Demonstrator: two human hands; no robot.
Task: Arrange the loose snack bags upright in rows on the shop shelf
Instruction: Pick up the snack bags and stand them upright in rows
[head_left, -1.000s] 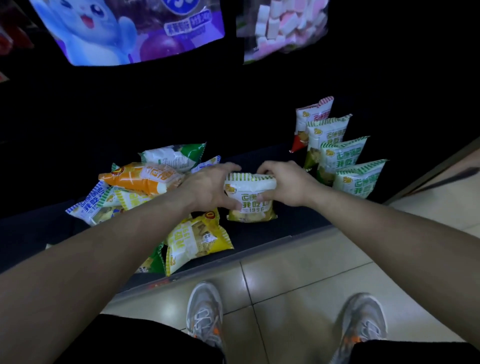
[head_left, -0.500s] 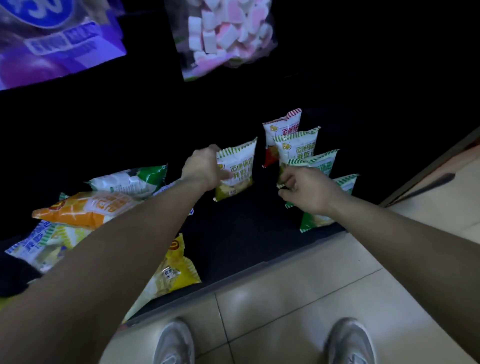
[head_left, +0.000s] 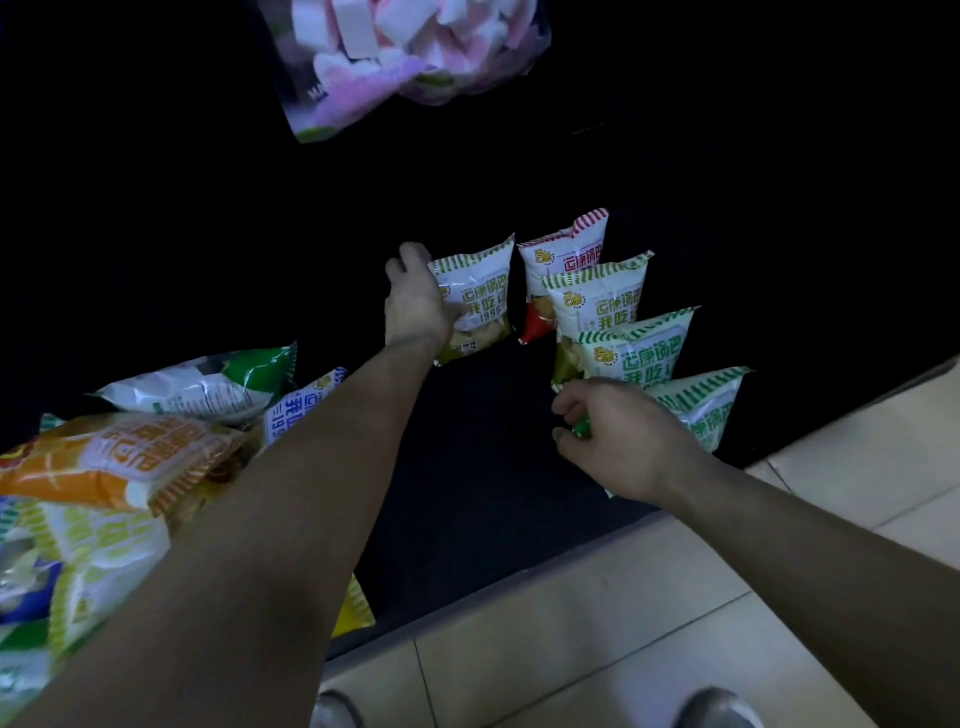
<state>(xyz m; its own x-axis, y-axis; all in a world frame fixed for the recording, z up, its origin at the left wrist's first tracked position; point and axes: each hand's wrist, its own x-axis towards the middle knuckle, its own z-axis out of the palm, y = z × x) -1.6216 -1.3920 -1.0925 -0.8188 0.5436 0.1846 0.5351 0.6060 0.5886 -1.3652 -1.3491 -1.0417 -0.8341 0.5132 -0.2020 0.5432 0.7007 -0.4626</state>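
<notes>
Head view: dark shelf (head_left: 467, 467) above tiled floor (head_left: 571, 623); left fingers (head_left: 413, 257) grasp upright bag (head_left: 480, 296), right fingers (head_left: 569, 402) pinch row bag's (head_left: 644, 353) corner.

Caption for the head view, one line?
Left hand holds a green-striped bag upright beside the row of four; right hand pinches a front bag.

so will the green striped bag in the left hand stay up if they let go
Probably light and puffy: the left hand holds the green striped bag by one edge without it sagging. It may tip alone: the standing bags beside it sit close-packed in a row.
</notes>
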